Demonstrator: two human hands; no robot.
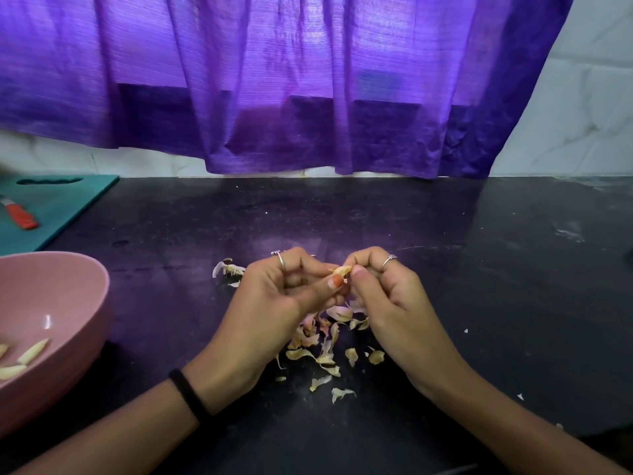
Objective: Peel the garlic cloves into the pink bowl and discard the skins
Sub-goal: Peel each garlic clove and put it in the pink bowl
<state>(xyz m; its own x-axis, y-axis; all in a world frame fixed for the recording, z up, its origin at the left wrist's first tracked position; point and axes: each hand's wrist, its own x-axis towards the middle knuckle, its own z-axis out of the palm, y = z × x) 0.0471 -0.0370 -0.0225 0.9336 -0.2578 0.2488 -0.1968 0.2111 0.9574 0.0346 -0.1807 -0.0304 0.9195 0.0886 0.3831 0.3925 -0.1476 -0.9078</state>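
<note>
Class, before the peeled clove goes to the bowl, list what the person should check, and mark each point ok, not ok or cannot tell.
1. Clove held: ok, pinched between left hand and right hand.
2. Clove fully peeled: cannot tell, fingers cover most of it.
3. Pink bowl within reach: ok, at the left, some peeled cloves inside.
4. Path to bowl clear: ok, bare counter between.
5. Skins discarded: not ok, scattered under the hands.

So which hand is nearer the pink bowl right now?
Left. The left hand is nearer the pink bowl, which sits off to its left; the right hand is farther right. Both pinch one garlic clove.
</note>
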